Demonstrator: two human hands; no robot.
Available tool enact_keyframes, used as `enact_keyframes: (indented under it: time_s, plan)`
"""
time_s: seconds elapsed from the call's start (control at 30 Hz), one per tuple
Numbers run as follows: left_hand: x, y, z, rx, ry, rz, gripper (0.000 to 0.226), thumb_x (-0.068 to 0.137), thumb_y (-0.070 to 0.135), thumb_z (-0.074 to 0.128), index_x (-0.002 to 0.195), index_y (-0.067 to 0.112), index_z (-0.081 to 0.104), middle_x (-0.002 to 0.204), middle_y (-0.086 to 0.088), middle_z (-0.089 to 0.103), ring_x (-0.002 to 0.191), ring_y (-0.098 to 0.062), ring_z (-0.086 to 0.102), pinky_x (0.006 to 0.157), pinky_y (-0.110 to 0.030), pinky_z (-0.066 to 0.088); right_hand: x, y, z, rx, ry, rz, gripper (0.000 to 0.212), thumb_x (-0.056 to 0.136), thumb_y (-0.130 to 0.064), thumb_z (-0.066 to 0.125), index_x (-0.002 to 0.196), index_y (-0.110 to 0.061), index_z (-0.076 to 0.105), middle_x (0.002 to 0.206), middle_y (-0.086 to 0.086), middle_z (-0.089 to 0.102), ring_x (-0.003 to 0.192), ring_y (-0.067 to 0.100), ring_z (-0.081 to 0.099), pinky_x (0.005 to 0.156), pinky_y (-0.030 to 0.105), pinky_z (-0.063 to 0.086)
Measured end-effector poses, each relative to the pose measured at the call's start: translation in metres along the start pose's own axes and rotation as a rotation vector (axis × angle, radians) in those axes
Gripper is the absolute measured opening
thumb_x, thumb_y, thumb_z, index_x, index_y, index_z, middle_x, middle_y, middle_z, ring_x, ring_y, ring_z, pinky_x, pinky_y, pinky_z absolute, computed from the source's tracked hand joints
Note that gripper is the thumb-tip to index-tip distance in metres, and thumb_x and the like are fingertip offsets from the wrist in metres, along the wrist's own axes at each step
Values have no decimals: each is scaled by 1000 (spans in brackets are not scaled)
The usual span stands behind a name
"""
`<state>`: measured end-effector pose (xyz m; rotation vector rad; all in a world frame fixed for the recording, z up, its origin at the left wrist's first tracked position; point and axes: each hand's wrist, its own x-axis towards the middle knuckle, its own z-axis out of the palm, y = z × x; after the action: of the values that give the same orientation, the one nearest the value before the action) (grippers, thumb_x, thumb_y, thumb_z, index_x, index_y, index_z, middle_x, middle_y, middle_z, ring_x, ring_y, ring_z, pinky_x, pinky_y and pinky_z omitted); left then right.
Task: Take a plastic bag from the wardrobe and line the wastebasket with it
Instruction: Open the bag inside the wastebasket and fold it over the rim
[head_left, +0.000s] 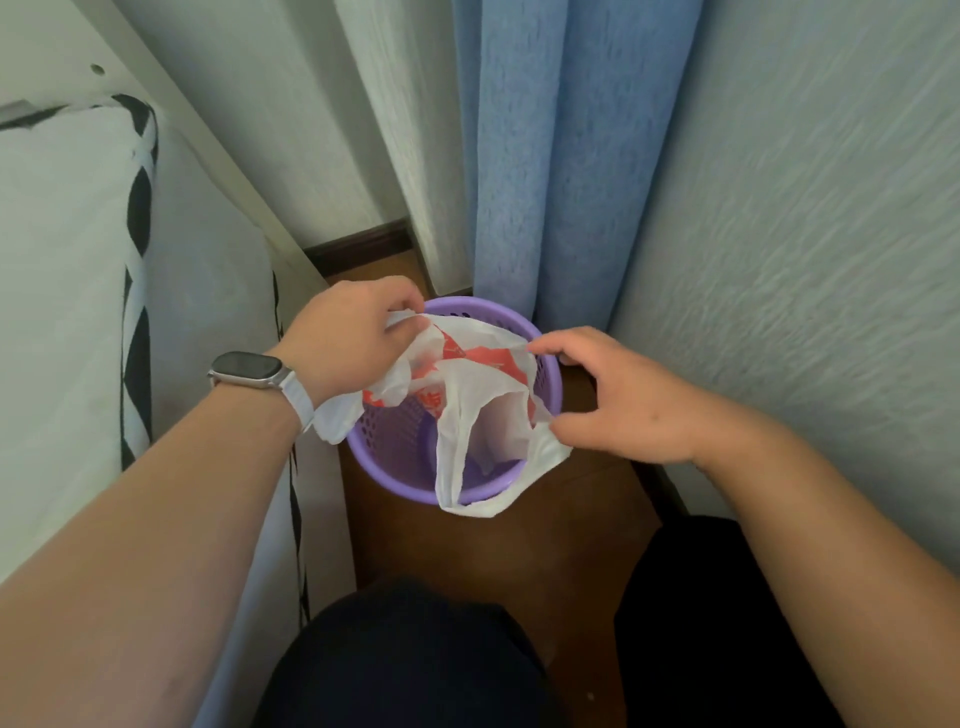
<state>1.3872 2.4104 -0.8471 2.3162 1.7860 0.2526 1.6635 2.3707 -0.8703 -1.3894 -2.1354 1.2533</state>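
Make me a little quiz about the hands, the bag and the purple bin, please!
1. True or false: the plastic bag already wraps the whole rim of the wastebasket.
2. Which wrist wears the watch? A) left B) right C) neither
3. Fill in: behind the wastebasket hangs a blue ____.

Key:
1. False. The left hand and right hand hold it stretched above the opening; much of the rim is bare.
2. A.
3. Curtain.

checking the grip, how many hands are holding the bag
2. The left hand pinches the plastic bag at the wastebasket's far-left rim; the right hand pinches its right edge.
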Motion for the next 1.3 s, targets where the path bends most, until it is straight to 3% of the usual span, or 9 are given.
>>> enact_keyframes:
  time_s: [0.17,0.33,0.57,0.87,0.97,1.03,1.17,1.23,1.3]
  plan:
    - [1,2,1,-52,-43,-15,8,99,32,52,93,30,58,83,6,63,74,-14,58,62,-30,41,31,-14,39,-236,224,-92,42,88,-46,59,124,-26,59,119,-7,59,104,11,54,88,33,49]
    - [1,6,8,-79,-21,-2,11,99,33,50,93,27,55,74,7,58,70,-16,55,63,-35,43,58,-5,70,-339,175,-124,55,85,-64,53,131,-33,46,128,-10,55,114,13,52,90,36,48]
    - [0,6,14,0,-77,-62,39,81,64,61,80,28,48,67,7,57,64,-17,54,55,-34,39,59,19,66,-459,210,-180,20,90,-24,52,105,-17,64,104,0,66,96,24,60,79,37,46]
    - [-5,-15,20,142,-41,-245,17,92,38,57,89,21,57,84,-8,65,77,-31,58,62,-34,41,32,49,33,-475,227,-122,18,75,-20,58,92,-23,63,80,8,62,75,33,54,66,41,48]
    - [-7,-21,22,155,-16,-329,17,92,35,56,94,18,61,87,-9,67,76,-30,57,63,-34,41,17,60,23,-540,173,-32,5,79,-20,59,81,-17,62,79,9,60,77,34,54,67,40,46]
    - [-6,-22,22,128,11,-354,15,90,33,59,92,19,62,86,-9,66,76,-29,56,63,-34,41,10,61,19,-555,139,16,17,79,-29,53,79,-14,62,83,9,61,81,35,55,69,40,47]
    - [-3,-17,19,151,72,-225,21,82,33,68,96,18,63,96,-9,64,91,-34,58,76,-42,48,5,45,26,-459,111,-40,42,78,-50,45,101,-22,66,96,4,64,91,29,57,81,42,49]
    - [-2,-12,17,231,127,-117,37,78,32,74,109,15,63,107,-11,61,102,-37,54,85,-47,44,6,34,30,-390,123,-68,40,84,-49,49,109,-23,65,102,2,65,96,25,56,85,41,48]
    - [0,-2,15,271,239,19,36,76,29,73,107,13,61,106,-14,59,100,-37,52,83,-48,42,9,29,33,-329,155,-86,33,91,-42,50,110,-21,66,106,1,66,98,23,57,86,41,48]
